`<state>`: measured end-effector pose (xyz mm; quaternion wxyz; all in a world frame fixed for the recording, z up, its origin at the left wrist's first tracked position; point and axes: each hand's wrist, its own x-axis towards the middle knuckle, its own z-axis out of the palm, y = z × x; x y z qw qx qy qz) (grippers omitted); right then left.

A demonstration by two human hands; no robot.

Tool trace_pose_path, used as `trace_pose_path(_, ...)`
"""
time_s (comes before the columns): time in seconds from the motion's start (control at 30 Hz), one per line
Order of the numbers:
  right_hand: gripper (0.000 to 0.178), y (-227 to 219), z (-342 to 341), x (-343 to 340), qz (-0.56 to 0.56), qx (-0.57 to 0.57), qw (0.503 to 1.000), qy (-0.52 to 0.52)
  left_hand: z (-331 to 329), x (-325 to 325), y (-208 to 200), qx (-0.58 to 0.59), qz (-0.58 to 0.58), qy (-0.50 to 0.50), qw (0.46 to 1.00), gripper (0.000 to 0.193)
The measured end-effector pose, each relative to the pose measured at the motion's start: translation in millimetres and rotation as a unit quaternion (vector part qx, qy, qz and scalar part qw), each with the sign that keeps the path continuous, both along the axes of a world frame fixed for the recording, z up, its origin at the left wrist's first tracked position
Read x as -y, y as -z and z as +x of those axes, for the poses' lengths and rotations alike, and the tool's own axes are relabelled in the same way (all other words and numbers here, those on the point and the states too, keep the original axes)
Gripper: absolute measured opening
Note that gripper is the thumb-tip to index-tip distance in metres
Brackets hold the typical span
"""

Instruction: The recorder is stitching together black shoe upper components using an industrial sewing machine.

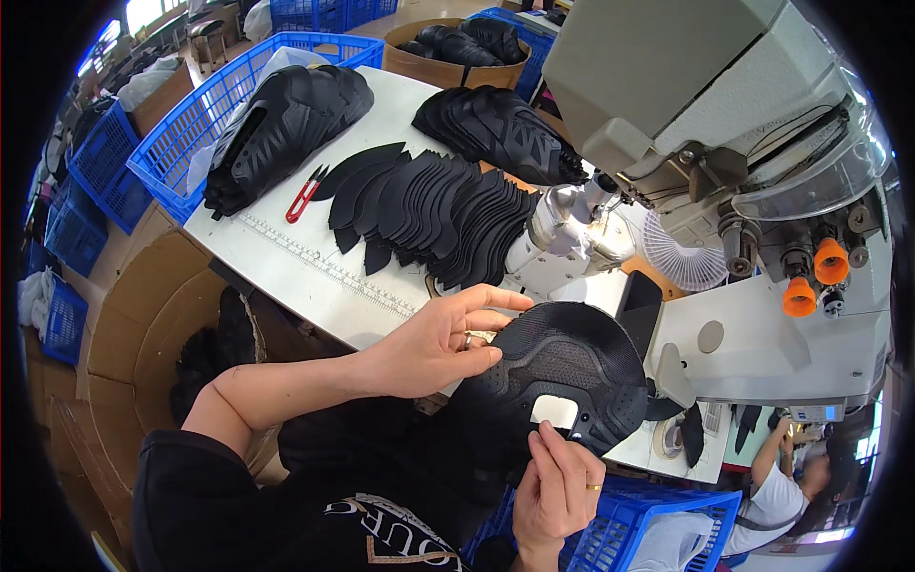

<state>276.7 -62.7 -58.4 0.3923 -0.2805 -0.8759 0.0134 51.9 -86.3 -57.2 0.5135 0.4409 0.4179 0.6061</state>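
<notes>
A black shoe upper, with mesh and moulded overlays, is held up in front of the sewing machine. My left hand grips its left edge, thumb on the near face and fingers reaching along the top. Low on the upper, beside a pale rounded patch, my right hand pinches the lower edge. Whether that patch is a label or an opening, I cannot tell. Beyond my left hand, overlapping rows of curved black pieces cover part of the white table.
Stacked black uppers lie at the table's far left and far middle. Red-handled snips rest near a printed ruler strip. A blue crate stands near my right hand; a cardboard bin is left. Another person works at lower right.
</notes>
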Motion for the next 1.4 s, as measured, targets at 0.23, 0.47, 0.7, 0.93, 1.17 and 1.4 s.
trace_pose_path(0.23,0.025,-4.2,-4.4,4.0,0.000,0.004,1.000,-0.009,-6.3,8.1,-11.3,-0.020,-0.041,0.000,0.999,0.050)
trace_pose_path(0.47,0.023,-14.4,-9.5,9.8,0.023,0.021,1.000,-0.002,-11.4,11.1,-12.3,0.062,-0.046,0.019,0.997,0.052)
trace_pose_path(0.7,0.022,-20.1,-12.5,8.3,0.033,0.018,0.999,-0.006,-15.7,12.5,-8.1,0.087,-0.062,0.034,0.994,0.053)
trace_pose_path(0.93,0.023,-22.2,-16.4,8.5,0.023,0.004,1.000,-0.009,-20.0,16.8,-15.0,0.095,-0.100,0.045,0.989,0.052)
trace_pose_path(1.17,0.023,-22.8,-19.0,7.6,0.017,0.007,1.000,-0.009,-22.4,18.0,-14.4,0.104,-0.111,0.047,0.987,0.052)
trace_pose_path(1.4,0.022,-22.6,-22.2,6.1,0.014,0.004,1.000,-0.013,-23.9,18.0,-16.7,0.122,-0.126,0.037,0.984,0.054)
